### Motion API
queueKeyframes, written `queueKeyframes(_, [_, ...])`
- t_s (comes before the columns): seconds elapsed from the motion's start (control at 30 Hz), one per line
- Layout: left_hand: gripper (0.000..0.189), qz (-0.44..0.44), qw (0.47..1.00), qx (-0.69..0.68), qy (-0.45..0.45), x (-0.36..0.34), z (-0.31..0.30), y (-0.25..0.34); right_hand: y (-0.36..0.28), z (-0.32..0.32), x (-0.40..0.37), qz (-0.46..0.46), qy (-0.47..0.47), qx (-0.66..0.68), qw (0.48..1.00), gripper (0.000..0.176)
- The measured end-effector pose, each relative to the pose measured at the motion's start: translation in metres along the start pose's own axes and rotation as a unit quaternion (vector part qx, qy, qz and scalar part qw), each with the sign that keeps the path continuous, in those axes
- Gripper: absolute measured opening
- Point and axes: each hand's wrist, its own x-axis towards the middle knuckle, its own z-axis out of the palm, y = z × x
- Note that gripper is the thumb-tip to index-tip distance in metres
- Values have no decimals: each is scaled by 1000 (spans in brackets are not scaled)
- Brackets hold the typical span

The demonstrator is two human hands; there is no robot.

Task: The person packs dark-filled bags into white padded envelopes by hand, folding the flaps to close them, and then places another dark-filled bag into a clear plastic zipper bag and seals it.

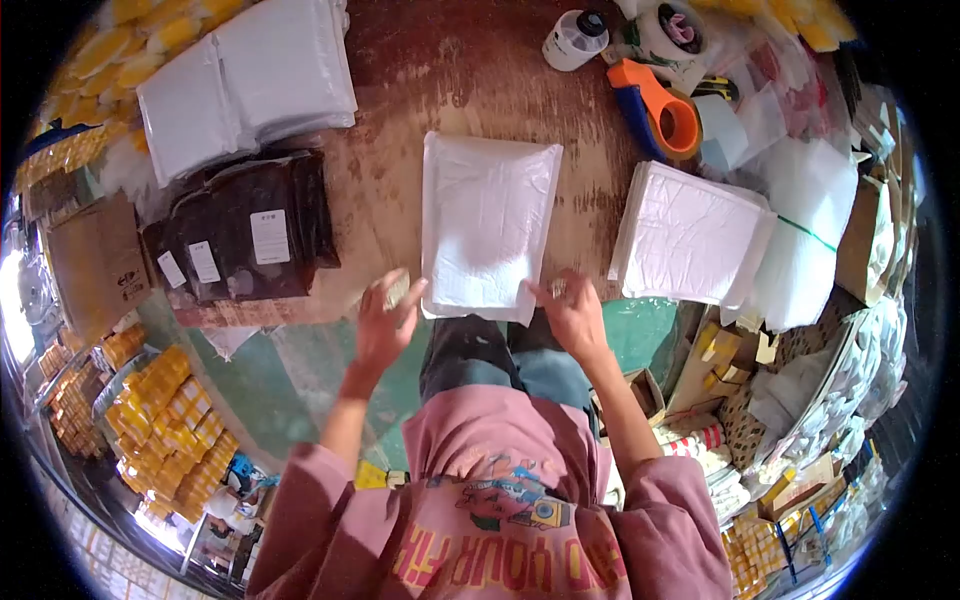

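A white padded envelope (488,215) lies flat on the table in front of me, its lower edge reaching the table's near edge. By its lower left corner is my left hand (388,318), open, with the thumb apart from the curved fingers. My right hand (575,315) is at the lower right corner, its thumb tip right at the envelope's edge and its other fingers spread away from it. To the right lies a stack of similar white padded envelopes (690,232).
Dark plastic packages (250,225) with white labels and larger white packages (250,85) lie on the left. An orange and blue tape dispenser (655,108) and a white bottle with a black cap (575,42) sit back right. White foam wrap (808,230) flanks the right-hand stack.
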Motion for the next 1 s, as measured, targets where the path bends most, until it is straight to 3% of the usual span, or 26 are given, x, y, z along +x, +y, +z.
queueKeyframes(0.03, [56,70,997,28,-6,13,-4,-1,3,2,0,32,-39,26,998,47])
queueKeyframes(0.07, [65,94,994,20,-50,18,-2,-6,7,0,-1,-119,7,-80,990,51])
queueKeyframes(0.17, [67,181,980,20,-80,34,4,-19,9,-2,10,-142,-21,-44,989,49])
queueKeyframes(0.33, [48,206,977,15,-45,45,18,-33,25,16,18,-234,86,-90,964,54])
queueKeyframes(0.43, [42,215,975,25,-44,42,23,-37,24,24,16,-214,87,-85,969,52])
queueKeyframes(0.53, [38,204,977,11,-60,36,24,-40,18,29,15,-240,134,-71,959,49])
queueKeyframes(0.63, [32,220,972,30,-79,34,22,-42,23,32,18,-279,113,-61,952,46])
queueKeyframes(0.83, [25,252,961,43,-106,32,12,-44,23,14,22,-227,50,15,973,41])
queueKeyframes(0.93, [21,206,973,-19,-106,26,13,-49,17,14,20,-139,29,93,985,41])
queueKeyframes(1.0, [18,193,977,-24,-85,31,10,-44,16,16,18,-127,63,123,982,31])
